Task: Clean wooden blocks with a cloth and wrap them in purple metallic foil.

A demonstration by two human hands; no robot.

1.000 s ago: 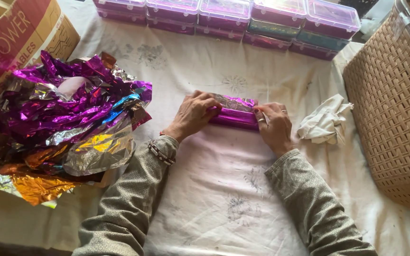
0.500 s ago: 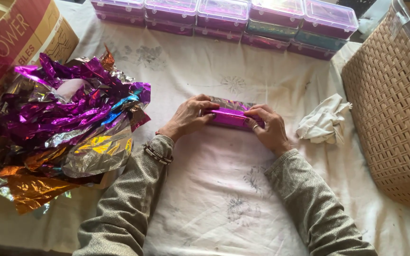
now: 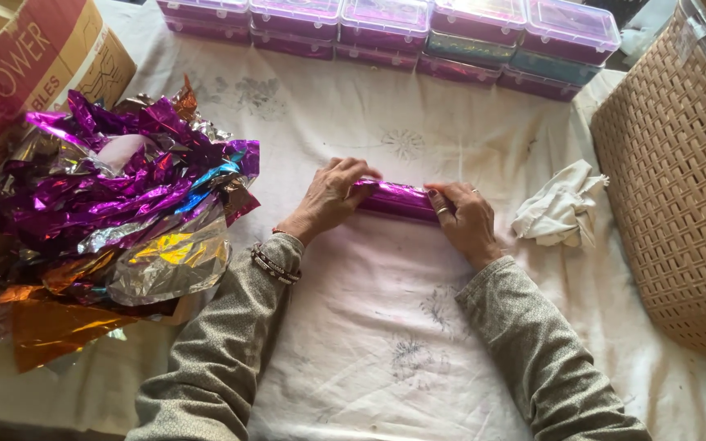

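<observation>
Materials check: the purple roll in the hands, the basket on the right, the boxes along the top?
Purple roll, pressed by left hand and right hand: looks like thin metallised foil or film, mirror-glossy with sharp creases. Basket: beige woven lattice, even and matte, probably moulded plastic rather than cane. Boxes: clear, slightly shiny hard plastic; contents show through the lids.

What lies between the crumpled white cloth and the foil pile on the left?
In the head view, both hands, left hand and right hand, pressing the purple foil roll on the white sheet.

Foil roll [image 3: 398, 200]: shiny magenta, rolled tight into a short tube, lying level and crosswise. Each end is covered by fingers [image 3: 351, 175]; the middle shows between them.
</observation>
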